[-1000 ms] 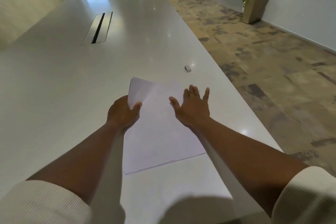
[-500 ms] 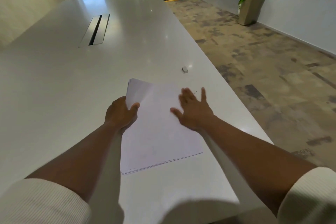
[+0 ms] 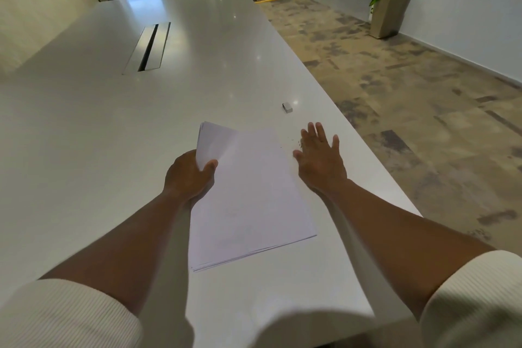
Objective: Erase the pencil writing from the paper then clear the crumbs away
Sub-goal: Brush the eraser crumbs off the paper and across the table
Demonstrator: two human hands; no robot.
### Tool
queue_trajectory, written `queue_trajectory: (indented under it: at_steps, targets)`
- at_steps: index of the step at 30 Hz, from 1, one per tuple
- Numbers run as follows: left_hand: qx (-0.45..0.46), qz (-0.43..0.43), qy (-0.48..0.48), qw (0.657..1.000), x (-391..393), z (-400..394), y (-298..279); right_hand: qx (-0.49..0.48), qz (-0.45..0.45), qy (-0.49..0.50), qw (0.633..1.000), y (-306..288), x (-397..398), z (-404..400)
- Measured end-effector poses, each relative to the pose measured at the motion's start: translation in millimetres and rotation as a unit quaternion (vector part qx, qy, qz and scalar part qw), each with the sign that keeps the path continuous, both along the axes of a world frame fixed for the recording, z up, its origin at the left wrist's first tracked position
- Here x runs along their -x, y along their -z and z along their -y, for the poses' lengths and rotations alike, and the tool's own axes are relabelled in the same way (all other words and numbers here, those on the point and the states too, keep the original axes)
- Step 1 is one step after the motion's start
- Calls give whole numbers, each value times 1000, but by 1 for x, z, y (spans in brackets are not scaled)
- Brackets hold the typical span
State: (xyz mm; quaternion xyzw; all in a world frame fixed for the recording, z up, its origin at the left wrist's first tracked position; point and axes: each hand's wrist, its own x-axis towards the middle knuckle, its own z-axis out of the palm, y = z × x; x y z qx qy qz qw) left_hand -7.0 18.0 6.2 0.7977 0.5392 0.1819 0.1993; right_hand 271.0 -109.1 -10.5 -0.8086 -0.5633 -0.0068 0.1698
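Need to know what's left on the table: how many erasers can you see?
1. The eraser lies on the table, beyond the right hand and apart from the paper.

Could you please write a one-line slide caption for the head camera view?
Left hand grips the paper stack while the flat right hand sweeps crumbs near the eraser.

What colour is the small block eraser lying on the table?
The small block eraser is pale grey-white; the head view shows it.

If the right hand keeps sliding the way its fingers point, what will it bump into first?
Probably the small eraser: the right hand lies flat on the table, fingers pointing roughly toward it. It might just pass beside it, though.
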Motion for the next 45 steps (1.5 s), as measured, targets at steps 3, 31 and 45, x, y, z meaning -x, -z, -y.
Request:
queue_trajectory:
  at_steps: [3,31,45]
  targets:
    - [-7,-4,-4,1000,-1,-1,2,-28,-27,-12,999,-2,2,0]
    - [22,30,-17,999,3,8,-8,54,108,2,993,-9,56,3]
    - [40,51,-22,998,3,9,-9,87,91,91,988,-10,58,3]
